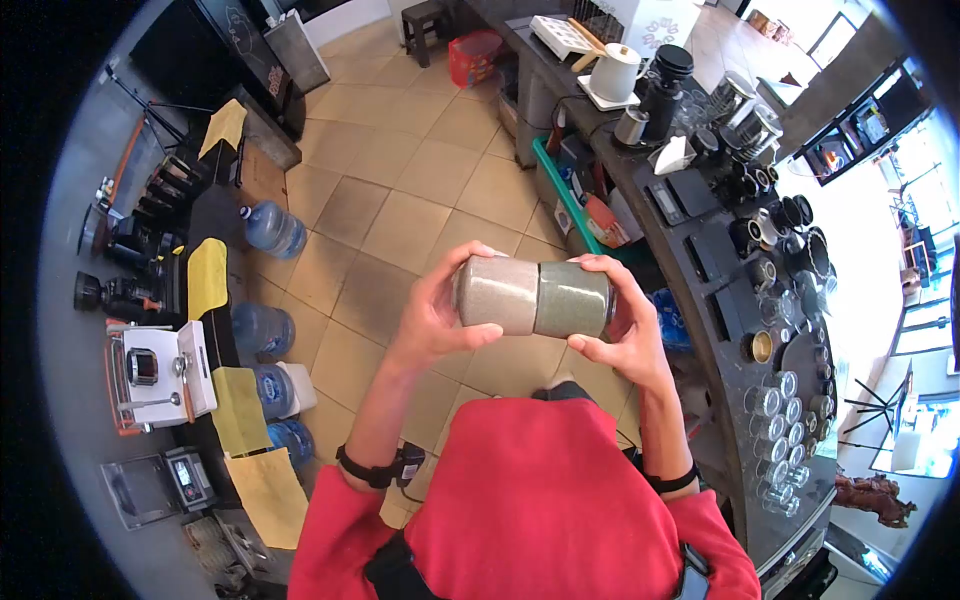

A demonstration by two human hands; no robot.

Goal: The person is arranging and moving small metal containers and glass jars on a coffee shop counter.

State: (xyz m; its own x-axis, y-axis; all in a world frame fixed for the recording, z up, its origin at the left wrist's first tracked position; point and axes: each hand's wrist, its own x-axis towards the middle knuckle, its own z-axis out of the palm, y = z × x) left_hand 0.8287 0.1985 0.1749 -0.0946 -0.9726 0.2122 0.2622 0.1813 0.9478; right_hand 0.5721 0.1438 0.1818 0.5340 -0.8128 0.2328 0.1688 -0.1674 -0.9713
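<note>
In front of my chest, two glazed ceramic cups are held sideways, end to end, above the tiled floor. My left hand (437,312) is wrapped round the outer end of the speckled pinkish-grey cup (499,296), thumb below and fingers above. The dark green cup (572,302) sits in my right hand (634,322) in the same way, its outer end partly hidden by the palm. The two cups meet along a straight seam between my hands.
On my right runs a long dark counter (735,415) with a white kettle (616,72), a coffee grinder (667,88), scales and several glasses. A green crate (562,196) stands beneath it. Blue water bottles (274,230) line the left counter, which carries an espresso machine (160,375).
</note>
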